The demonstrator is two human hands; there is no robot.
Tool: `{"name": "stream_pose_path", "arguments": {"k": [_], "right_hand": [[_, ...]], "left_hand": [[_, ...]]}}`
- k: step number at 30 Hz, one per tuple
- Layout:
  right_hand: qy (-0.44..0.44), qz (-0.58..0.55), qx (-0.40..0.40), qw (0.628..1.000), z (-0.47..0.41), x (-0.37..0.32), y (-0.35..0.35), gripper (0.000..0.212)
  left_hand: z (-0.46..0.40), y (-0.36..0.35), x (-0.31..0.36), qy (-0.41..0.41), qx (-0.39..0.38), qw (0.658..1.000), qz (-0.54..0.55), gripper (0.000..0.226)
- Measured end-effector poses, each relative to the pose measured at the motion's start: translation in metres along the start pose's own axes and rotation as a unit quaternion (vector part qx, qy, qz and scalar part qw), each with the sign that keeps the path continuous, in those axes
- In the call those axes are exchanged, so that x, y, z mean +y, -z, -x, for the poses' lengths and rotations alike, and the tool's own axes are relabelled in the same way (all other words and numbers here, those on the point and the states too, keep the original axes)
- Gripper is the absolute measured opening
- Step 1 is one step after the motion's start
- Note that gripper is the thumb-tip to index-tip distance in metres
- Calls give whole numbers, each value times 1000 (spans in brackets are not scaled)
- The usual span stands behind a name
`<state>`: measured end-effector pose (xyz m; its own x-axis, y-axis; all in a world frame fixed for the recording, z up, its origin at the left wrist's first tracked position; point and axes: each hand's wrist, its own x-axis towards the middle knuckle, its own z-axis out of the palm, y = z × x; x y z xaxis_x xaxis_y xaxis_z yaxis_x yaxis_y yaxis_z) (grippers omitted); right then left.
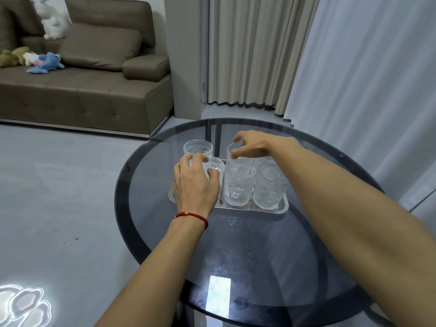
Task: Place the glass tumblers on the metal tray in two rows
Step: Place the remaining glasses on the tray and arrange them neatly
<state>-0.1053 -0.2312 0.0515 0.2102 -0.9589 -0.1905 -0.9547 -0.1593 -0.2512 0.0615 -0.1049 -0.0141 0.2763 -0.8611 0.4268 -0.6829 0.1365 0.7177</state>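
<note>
We see both bare forearms reaching out over a round dark glass table (165, 232). On the left wrist sits a red string bracelet (192, 216). The left hand (197, 182) is curled over the rim of a ribbed glass tumbler (215, 165) at the near-left part of the metal tray (271, 210), its fingers closed around the top. To its right, two more tumblers stand upright in the tray's near row: the middle one (238, 185) and the right one (270, 187), close beside each other. Behind them the right hand (251, 143) grips the top of a far-row tumbler (236, 152), fingers bent around its rim. Another glass behind the right one is mostly hidden. One tumbler (197, 148) stands on the table just beyond the tray's far-left corner. Farther off are a brown sofa (94, 90) and pale curtains (247, 50).
</note>
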Motion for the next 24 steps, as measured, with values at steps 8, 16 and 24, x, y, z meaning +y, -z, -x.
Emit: {"name": "stream_pose_path", "arguments": {"k": [8,16,24], "right_hand": [[25,-32,0,999,-2,9,1,58],[-22,-14,11,1000,7,40,4,50],[20,31,57,998,12,17,3,52]], "left_hand": [[-3,2,-3,19,0,1000,0,29],[-5,3,-4,27,-5,1000,-3,29],[-7,5,-6,45,-11,999,-2,32]]}}
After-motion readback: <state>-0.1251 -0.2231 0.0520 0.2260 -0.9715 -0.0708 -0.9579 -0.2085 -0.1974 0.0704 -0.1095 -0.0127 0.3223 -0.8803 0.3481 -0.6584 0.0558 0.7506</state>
